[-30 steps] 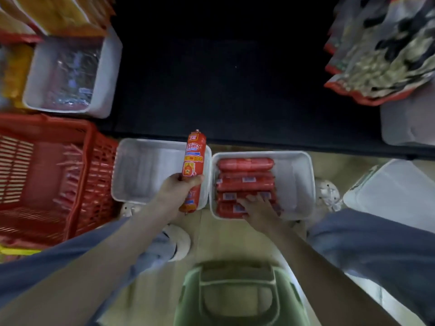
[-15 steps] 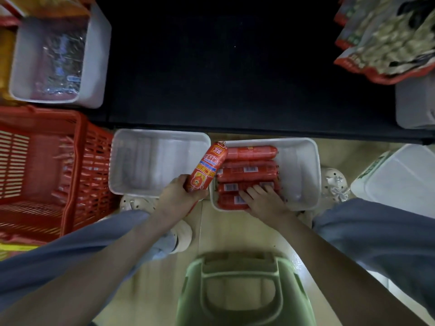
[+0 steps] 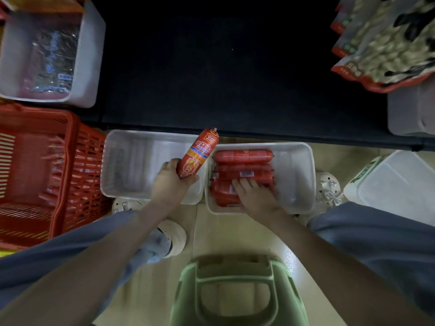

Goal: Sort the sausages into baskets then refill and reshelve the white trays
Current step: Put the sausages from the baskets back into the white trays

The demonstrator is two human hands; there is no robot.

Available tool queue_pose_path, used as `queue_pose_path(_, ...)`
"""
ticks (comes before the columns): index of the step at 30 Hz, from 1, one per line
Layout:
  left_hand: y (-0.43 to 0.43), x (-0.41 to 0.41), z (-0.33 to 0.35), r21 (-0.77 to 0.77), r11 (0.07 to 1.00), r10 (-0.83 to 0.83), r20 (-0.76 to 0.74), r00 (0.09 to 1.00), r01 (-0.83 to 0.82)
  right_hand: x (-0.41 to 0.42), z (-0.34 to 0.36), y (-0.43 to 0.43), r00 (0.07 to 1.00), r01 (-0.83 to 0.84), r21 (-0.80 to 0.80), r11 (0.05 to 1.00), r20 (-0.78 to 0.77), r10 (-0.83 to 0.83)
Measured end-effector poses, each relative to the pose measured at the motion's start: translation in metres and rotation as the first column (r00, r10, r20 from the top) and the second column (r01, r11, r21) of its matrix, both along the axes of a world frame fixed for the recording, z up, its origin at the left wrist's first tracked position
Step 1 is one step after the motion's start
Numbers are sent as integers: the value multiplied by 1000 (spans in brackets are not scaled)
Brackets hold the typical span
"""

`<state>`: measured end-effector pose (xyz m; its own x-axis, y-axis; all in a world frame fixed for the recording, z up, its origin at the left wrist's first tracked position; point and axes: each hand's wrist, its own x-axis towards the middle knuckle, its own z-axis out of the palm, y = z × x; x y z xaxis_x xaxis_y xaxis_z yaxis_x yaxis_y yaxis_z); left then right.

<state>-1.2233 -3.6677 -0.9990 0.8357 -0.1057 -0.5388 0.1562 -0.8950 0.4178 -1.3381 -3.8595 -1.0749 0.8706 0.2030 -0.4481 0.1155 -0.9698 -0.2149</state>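
Observation:
Two white trays sit on the floor in front of a dark shelf. The left tray [image 3: 131, 165] holds no sausages. The right tray [image 3: 296, 175] has several red sausages [image 3: 243, 157] stacked in its left half. My left hand [image 3: 170, 182] grips one orange-red sausage [image 3: 197, 154] by its lower end, tilted up and to the right over the gap between the trays. My right hand [image 3: 255, 196] rests with straight fingers on the nearest sausages in the right tray.
A red basket [image 3: 70, 161] stands on the floor at the left. A green basket [image 3: 233, 290] sits between my legs. On the shelf are a white bin [image 3: 91, 55] at left and snack bags [image 3: 386, 43] at right. A lidded white box [image 3: 395, 184] lies right.
The sausage in my left hand tipped right toward the filled tray, then swung back up a little. My right hand slid slightly further onto the stacked sausages.

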Motion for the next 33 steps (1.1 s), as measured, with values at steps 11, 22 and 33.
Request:
queue_pose_path(11, 7, 5, -13, 14, 999, -42, 75, 996, 41, 67, -35, -27, 926, 238, -4, 971, -302, -228)
queue_pose_path(22, 8, -3, -30, 158, 953, -259, -17, 966, 258, 39, 0, -8, 870, 487, 401, 776, -138, -474)
queue_pose_path(33, -47, -31, -49, 121, 695, -712, -24, 702, 709, 2, -14, -36, 946, 308, 136, 942, -145, -289)
